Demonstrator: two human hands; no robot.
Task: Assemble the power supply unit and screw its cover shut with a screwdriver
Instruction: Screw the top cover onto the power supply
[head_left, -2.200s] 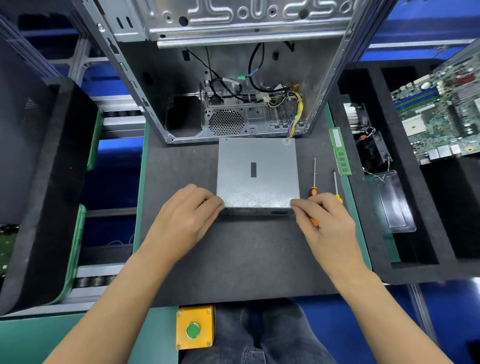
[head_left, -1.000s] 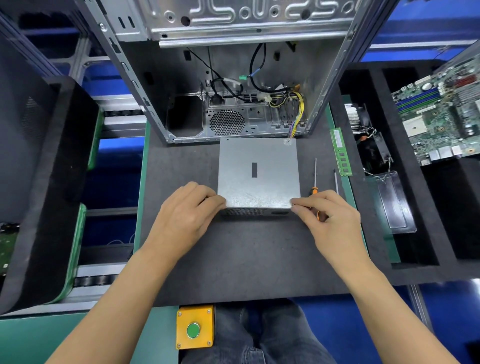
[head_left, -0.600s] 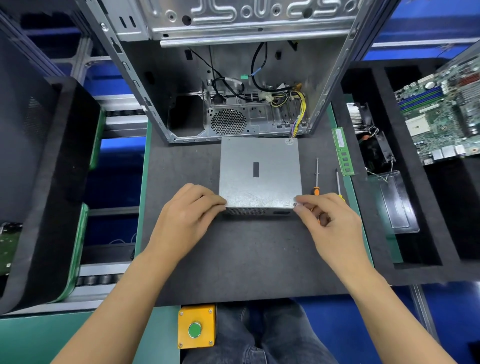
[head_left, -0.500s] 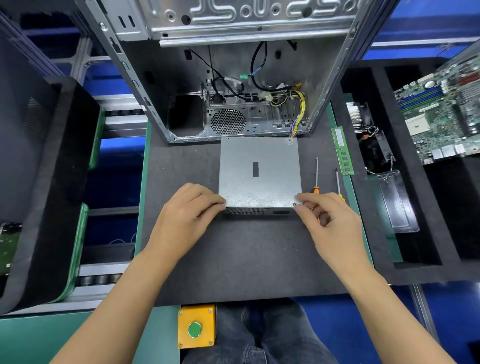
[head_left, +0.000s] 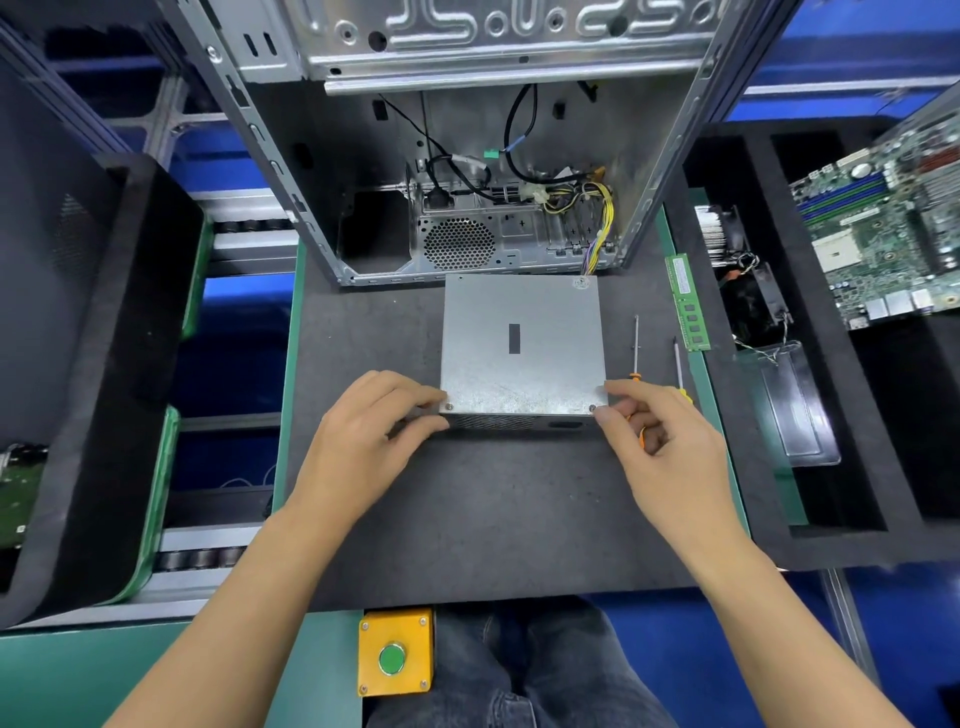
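Note:
The grey metal power supply unit (head_left: 522, 343) lies flat on the black mat, cover up, just in front of the open computer case (head_left: 467, 156). A small screw sits in each near corner of the cover. My left hand (head_left: 369, 441) holds the near left corner, index finger on the top edge and thumb on the front face. My right hand (head_left: 660, 441) pinches the near right corner, thumb tip beside the screw. Two screwdrivers lie right of the unit: one with an orange handle (head_left: 636, 343), partly under my right hand, and one with a yellow handle (head_left: 678, 364).
A green memory stick (head_left: 687, 304) lies at the mat's right edge. The black foam tray (head_left: 831, 540) on the right holds a cooler fan, a clear plastic piece and a motherboard (head_left: 878, 228). A yellow box with a green button (head_left: 393, 656) sits at the near edge. Black foam bins stand left.
My fingertips have drawn back slightly from both near corners, so the two corner screws now show. The unit and the screwdrivers have not moved.

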